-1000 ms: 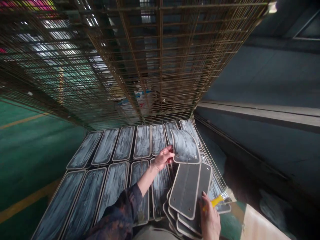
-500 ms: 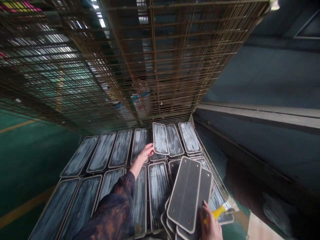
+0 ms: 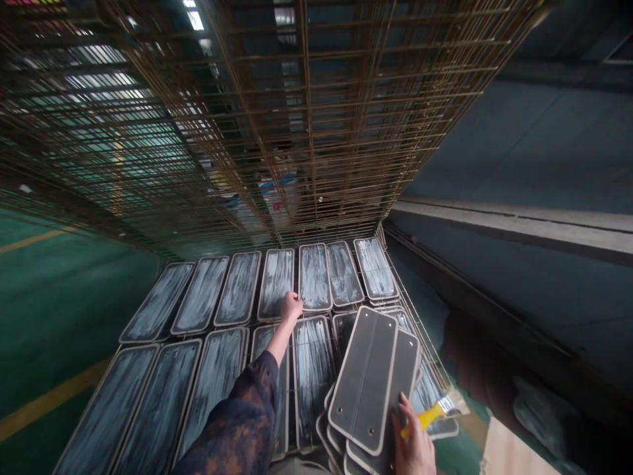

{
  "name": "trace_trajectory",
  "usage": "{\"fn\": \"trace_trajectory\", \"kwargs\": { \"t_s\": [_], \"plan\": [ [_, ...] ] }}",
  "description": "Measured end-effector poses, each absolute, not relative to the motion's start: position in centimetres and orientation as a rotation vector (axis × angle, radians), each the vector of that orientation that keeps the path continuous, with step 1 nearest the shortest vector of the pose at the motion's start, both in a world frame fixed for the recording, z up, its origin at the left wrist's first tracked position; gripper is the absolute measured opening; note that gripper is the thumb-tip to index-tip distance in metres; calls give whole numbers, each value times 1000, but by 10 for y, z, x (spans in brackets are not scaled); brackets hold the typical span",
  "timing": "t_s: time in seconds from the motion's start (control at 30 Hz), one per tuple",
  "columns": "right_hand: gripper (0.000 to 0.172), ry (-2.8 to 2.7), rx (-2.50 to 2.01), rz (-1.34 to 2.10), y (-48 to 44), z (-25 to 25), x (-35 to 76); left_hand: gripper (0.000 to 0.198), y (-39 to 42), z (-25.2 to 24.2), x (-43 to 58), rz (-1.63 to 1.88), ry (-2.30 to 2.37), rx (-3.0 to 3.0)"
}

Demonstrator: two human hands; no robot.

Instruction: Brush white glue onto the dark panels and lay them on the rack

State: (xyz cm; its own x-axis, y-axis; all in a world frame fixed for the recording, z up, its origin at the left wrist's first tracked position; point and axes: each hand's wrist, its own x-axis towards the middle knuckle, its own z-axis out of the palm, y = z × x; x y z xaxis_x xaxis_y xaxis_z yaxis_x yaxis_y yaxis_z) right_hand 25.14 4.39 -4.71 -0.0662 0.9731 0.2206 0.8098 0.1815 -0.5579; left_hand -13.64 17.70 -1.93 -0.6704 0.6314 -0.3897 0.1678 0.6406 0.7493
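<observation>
Floor: green (image 3: 34,290) with yellow lines, at far left.
Panel rows: dark rounded panels (image 3: 200,295), streaked whitish, lie in two rows on a wire rack (image 3: 307,99) whose mesh rises behind them.
Left sleeve: dark with brownish blotches (image 3: 237,422), reaching over the near row.
Left hand: at the back row (image 3: 291,305), fingers bent at a panel's near left corner; whether its grip is pinching or released, I cannot tell.
Panel at the fingertips: streaked white (image 3: 315,277), flat in the back row, just beside another on its right.
Plain stack: grey unstreaked panels (image 3: 363,379), fanned unevenly over the near row's right end.
Right hand: beside the stack (image 3: 416,443), its grip closed around a yellow-handled brush (image 3: 431,415), bristles pointing right.
Wall: dark bluish (image 3: 539,145), far right.
</observation>
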Motion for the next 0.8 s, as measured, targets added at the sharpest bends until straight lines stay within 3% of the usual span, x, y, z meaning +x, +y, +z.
{"fn": "trace_trajectory", "kwargs": {
  "t_s": [0.3,0.43,0.53,0.67,0.8],
  "plan": [
    [37,-1928,-1672,384,40,-44,247,29,130,-17,-93,775,2520,1087],
    [34,-1855,-1674,404,33,-26,244,14,81,-32,-54,721,2101,1250],
    [36,-1845,-1672,403,17,-5,250,20,55,-39,-26,705,1789,1277],
    [42,-1857,-1676,379,-21,20,274,28,61,-34,-1,762,1771,1287],
    [37,-1794,-1793,283,-73,31,305,22,85,-29,13,858,1761,1248]
  ]
}}
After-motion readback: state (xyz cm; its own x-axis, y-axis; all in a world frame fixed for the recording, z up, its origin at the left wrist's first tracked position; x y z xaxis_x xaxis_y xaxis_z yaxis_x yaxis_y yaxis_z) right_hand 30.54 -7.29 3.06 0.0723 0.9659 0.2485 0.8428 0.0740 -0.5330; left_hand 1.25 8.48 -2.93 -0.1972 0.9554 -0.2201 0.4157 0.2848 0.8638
